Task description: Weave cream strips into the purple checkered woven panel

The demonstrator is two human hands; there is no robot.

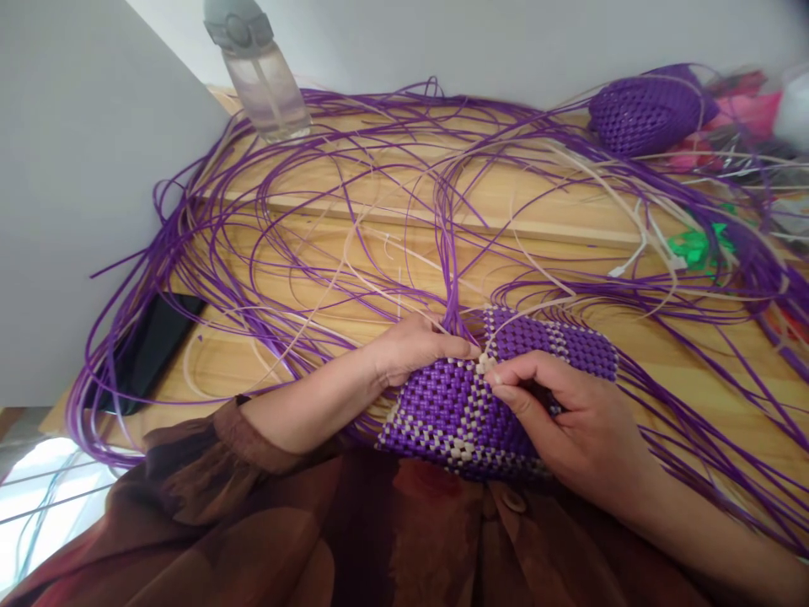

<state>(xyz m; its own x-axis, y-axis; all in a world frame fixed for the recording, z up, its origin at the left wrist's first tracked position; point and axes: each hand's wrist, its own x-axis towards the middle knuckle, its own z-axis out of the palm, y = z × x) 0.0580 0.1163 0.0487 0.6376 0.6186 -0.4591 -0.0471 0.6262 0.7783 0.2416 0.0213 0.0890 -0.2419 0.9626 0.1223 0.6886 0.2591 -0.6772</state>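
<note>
A half-woven piece of purple and cream plastic strips [436,396] lies at the table's near edge, against my clothing. My left hand [430,341] is closed on its upper edge, thumb on top, beside a bundle of purple strips [451,287] rising from the weave. My right hand [569,413] pinches with thumb and forefinger at a cream crossing [485,364] in the middle of the piece. Exactly what sits between those fingertips is too small to make out. Long loose strips fan out from the weave on both sides.
At the back left stands a clear bottle with a grey lid [262,84]. Under the strips on the left lies a black phone-like slab [148,350]. A purple woven item [650,110] is at the back right, near green scraps [704,240]. A raised wooden ledge [404,215] crosses the table.
</note>
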